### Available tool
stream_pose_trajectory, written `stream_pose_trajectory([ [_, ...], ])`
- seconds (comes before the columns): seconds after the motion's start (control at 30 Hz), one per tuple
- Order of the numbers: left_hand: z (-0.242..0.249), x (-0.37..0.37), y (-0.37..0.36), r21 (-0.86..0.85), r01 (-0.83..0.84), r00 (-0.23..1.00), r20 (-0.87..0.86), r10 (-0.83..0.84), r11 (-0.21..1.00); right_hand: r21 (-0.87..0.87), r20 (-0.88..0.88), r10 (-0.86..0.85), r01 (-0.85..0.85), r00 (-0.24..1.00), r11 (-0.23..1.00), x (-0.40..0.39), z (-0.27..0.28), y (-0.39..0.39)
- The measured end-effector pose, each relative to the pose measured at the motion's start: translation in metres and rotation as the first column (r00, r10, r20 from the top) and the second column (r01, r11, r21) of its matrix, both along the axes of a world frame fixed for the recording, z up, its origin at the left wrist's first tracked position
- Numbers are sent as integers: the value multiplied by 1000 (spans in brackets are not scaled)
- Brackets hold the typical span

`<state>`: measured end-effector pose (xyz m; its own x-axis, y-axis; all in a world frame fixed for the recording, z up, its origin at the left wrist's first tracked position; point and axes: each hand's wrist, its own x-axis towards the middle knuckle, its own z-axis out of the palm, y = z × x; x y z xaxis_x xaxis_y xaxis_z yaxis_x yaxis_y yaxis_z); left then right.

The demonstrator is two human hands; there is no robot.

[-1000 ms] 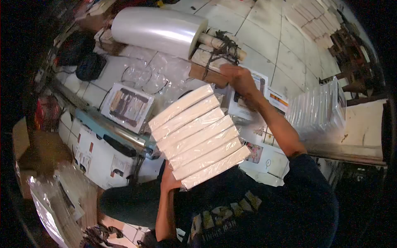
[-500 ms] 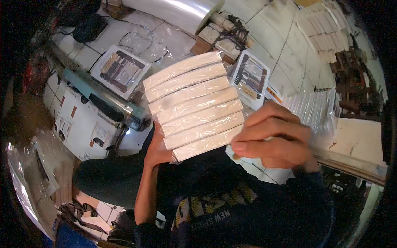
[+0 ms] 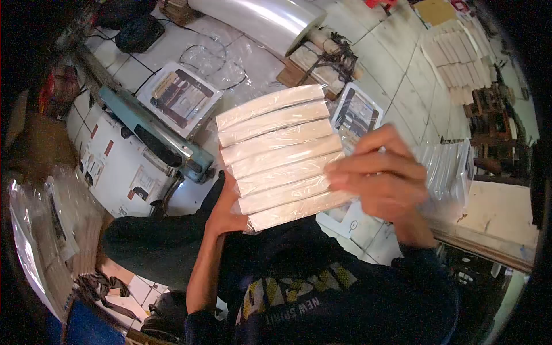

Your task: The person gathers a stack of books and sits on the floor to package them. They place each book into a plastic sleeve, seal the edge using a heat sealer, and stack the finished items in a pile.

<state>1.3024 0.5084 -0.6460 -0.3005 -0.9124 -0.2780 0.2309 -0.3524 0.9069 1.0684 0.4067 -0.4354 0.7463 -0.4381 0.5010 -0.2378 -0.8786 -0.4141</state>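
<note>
A plastic-wrapped bundle of several pale, flat pieces [image 3: 282, 155] is held up in front of my chest, its layered edges facing me. My left hand [image 3: 226, 201] grips the bundle from its left lower side, the fingers hidden behind it. At the bundle's right edge is my right hand [image 3: 385, 175], slightly blurred, with fingers bent and pressed together near the clear film. Whether the fingertips pinch the film is too small to make out.
A teal sealing machine [image 3: 155, 135] stands at the left. Wrapped printed packs [image 3: 178, 98] lie on the tiled floor. Beyond is a large plastic roll [image 3: 264, 20]. Wrapped packs stand at right [image 3: 443, 172], beside a wooden board [image 3: 494, 210]. More stacks [image 3: 460, 54] are at back right.
The bundle and my left hand have shifted slightly right and down in view. My right hand has moved up a little, its fingertips now over the bundle's right edge.
</note>
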Motion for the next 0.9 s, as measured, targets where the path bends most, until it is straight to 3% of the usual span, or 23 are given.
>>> stream_pose_trajectory([
  [0.03,1,2,0,-25,78,983,168,-73,997,2,4,-1,1,1000,1000,3,-3,-3],
  [0.07,4,2,-1,-32,79,982,175,-73,996,-21,-91,28,-30,995,999,7,-8,-8],
  [0.1,9,-1,-1,-33,28,999,28,-28,999,-43,-188,55,-64,981,997,8,-15,-11],
  [0.13,13,-3,-1,-23,-20,992,-122,17,1000,47,-136,61,-55,989,997,10,-23,-11],
  [0.17,11,-3,-2,-30,-24,992,-121,20,999,39,-135,64,-59,989,997,8,-20,-13],
  [0.23,9,-3,-1,-97,-14,999,-45,10,995,-54,29,-4,6,1000,999,6,-1,-16],
  [0.27,12,0,1,6,41,994,105,-42,999,-135,-15,-68,65,998,989,5,5,-16],
  [0.37,27,-3,-3,-91,-8,1000,7,9,996,9,-133,12,-10,991,1000,16,-25,-25],
  [0.4,23,-7,-3,25,-56,978,-201,60,998,-24,-91,-18,16,996,1000,17,-23,-24],
  [0.43,21,-8,-3,20,-62,977,-202,65,998,-29,-92,-13,11,996,1000,17,-21,-27],
  [0.5,19,-8,2,-62,-115,983,-149,104,991,-105,194,-134,156,972,982,14,-18,-33],
  [0.57,17,-1,5,-56,-46,992,-122,38,997,-137,146,-152,172,978,976,18,-15,-36],
  [0.63,12,2,5,-61,26,994,-101,-32,998,28,-54,-3,4,999,1000,21,-26,-40],
  [0.67,9,1,6,-109,44,998,-47,-49,993,-76,-102,-47,39,994,996,21,-16,-40],
  [0.7,7,1,6,-154,60,998,8,-59,986,-79,-101,-44,36,994,996,21,-15,-42],
  [0.77,8,-3,9,-153,28,999,-19,-31,988,-71,148,-196,208,969,975,21,-15,-46],
  [0.87,13,-1,6,-175,-17,998,-60,7,984,-89,-19,-164,162,986,983,23,-16,-54],
  [0.9,12,2,7,-160,25,999,30,-21,987,-68,-123,-137,130,983,989,24,-16,-54],
])
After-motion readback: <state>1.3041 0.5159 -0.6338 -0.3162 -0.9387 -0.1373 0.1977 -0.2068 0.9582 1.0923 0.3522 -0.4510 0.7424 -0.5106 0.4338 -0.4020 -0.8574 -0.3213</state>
